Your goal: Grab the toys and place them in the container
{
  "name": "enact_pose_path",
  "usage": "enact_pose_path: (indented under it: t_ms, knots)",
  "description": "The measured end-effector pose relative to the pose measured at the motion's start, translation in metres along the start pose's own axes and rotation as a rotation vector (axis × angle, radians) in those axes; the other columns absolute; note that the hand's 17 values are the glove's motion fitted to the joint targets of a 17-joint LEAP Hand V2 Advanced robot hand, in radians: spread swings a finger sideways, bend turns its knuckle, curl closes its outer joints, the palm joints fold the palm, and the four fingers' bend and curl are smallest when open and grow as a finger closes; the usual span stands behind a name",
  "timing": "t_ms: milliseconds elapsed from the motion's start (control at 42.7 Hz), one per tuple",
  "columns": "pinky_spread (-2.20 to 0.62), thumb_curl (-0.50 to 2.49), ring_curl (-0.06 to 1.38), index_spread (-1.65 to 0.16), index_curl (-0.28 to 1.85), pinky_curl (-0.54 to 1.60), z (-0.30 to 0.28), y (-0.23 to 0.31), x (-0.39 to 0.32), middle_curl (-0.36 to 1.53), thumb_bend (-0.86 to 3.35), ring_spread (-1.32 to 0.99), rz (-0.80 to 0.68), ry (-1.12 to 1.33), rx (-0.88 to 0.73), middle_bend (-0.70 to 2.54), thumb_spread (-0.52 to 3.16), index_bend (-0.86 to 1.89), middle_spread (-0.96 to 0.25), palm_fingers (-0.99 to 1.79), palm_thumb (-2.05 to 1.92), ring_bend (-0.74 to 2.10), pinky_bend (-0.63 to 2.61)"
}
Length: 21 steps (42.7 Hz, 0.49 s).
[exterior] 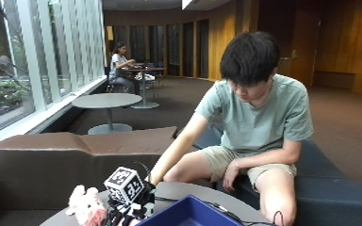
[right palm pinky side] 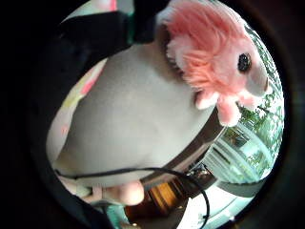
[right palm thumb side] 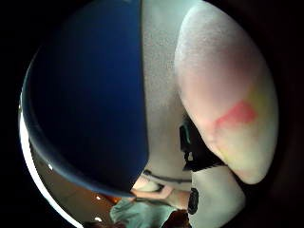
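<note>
In the outside view my gloved right hand (exterior: 128,208) is low over the round grey table (exterior: 187,189), between a pink plush toy (exterior: 86,207) and the blue container (exterior: 190,214). The little finger side palm view shows the pink plush (right palm pinky side: 214,62) lying on the grey tabletop (right palm pinky side: 138,124). A pale rounded toy with red and yellow marks (right palm thumb side: 228,104) fills much of the thumb side palm view, close to the palm, beside the blue container's wall (right palm thumb side: 85,95). Its edge (right palm pinky side: 78,93) also shows in the little finger side view. Whether the hand holds it is hidden.
A brown padded bench back (exterior: 61,160) stands behind the table on the window side. The person sits on a dark seat (exterior: 332,188) across the table, with the bare hand (exterior: 231,172) resting on a knee.
</note>
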<state>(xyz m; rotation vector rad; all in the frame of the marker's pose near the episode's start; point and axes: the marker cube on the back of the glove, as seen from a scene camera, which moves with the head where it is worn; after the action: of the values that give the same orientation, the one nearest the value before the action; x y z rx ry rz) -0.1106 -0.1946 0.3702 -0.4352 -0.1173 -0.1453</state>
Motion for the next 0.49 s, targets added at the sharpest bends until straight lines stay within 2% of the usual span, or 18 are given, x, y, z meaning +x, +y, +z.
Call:
enact_pose_path:
  t_ms: [117, 141, 187, 328, 375, 445, 492]
  knots:
    - [0.03, 0.50, 0.27, -0.22, 0.22, 0.36, 0.004, -0.006, 0.004, 0.18, 0.08, 0.04, 0.000, -0.071, 0.113, 0.13, 1.42, 0.25, 0.01, 0.04, 0.59, 0.27, 1.01]
    - [0.04, 0.50, 0.26, -0.22, 0.21, 0.36, 0.005, -0.008, 0.005, 0.17, 0.08, 0.04, -0.002, -0.084, 0.129, 0.11, 1.42, 0.23, 0.02, -0.02, 0.58, 0.26, 1.03]
    - [0.01, 0.52, 0.28, -0.22, 0.24, 0.33, 0.004, -0.011, 0.006, 0.19, 0.11, 0.00, -0.006, -0.097, 0.158, 0.18, 1.44, 0.34, -0.02, 0.22, 0.63, 0.33, 0.95]
    - [-0.12, 0.59, 0.33, -0.22, 0.28, 0.30, 0.002, -0.019, 0.005, 0.24, 0.17, -0.15, 0.031, -0.083, 0.281, 0.31, 1.42, 0.35, -0.09, 0.49, 0.76, 0.51, 0.85]
    - [-0.16, 0.63, 0.35, -0.22, 0.30, 0.31, 0.001, -0.021, 0.001, 0.26, 0.16, -0.19, 0.036, -0.065, 0.342, 0.33, 1.35, 0.37, -0.11, 0.54, 0.79, 0.55, 0.87]
    - [-0.22, 0.68, 0.38, -0.25, 0.33, 0.32, -0.002, -0.025, -0.003, 0.31, 0.14, -0.27, 0.043, -0.034, 0.419, 0.47, 1.21, 0.47, -0.16, 0.85, 0.81, 0.64, 0.87]
    - [-0.25, 0.72, 0.40, -0.27, 0.33, 0.32, -0.005, -0.027, -0.006, 0.33, 0.13, -0.31, 0.045, -0.026, 0.447, 0.53, 1.13, 0.49, -0.19, 0.93, 0.82, 0.70, 0.87]
